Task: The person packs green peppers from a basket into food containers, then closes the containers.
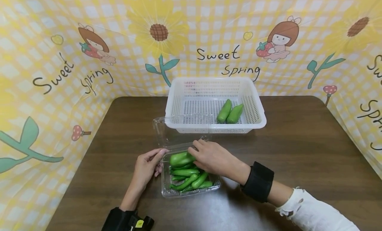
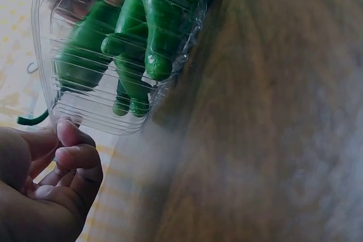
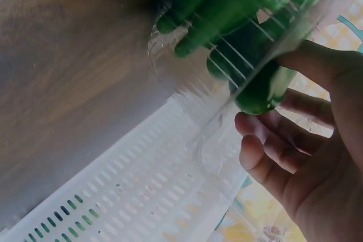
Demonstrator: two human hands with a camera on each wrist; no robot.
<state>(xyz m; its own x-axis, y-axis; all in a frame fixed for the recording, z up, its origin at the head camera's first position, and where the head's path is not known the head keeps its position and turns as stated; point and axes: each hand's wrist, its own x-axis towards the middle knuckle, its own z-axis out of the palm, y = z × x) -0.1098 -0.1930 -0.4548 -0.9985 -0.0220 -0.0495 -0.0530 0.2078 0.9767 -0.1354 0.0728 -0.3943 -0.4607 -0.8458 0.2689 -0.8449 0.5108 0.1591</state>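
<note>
A clear plastic clamshell box (image 1: 165,192) lies on the table with its lid (image 1: 161,133) folded back. Several slender green peppers (image 1: 185,172) fill its near part, and a thicker green pepper (image 1: 179,159) lies across the far side. My left hand (image 1: 145,167) pinches the box's left rim between thumb and fingers, close up in the left wrist view. Reaching in from the right, my right hand (image 1: 213,159) grips the right end of the thick pepper. In the right wrist view, thumb and curled fingers (image 3: 261,165) close about that pepper's end.
Behind the box stands a white perforated basket (image 1: 215,126) holding two thick green peppers (image 1: 229,112) at its right side. The open lid touches or overlaps the basket's front in the head view. A yellow checked cloth (image 1: 209,32) hangs around the brown table (image 1: 298,141).
</note>
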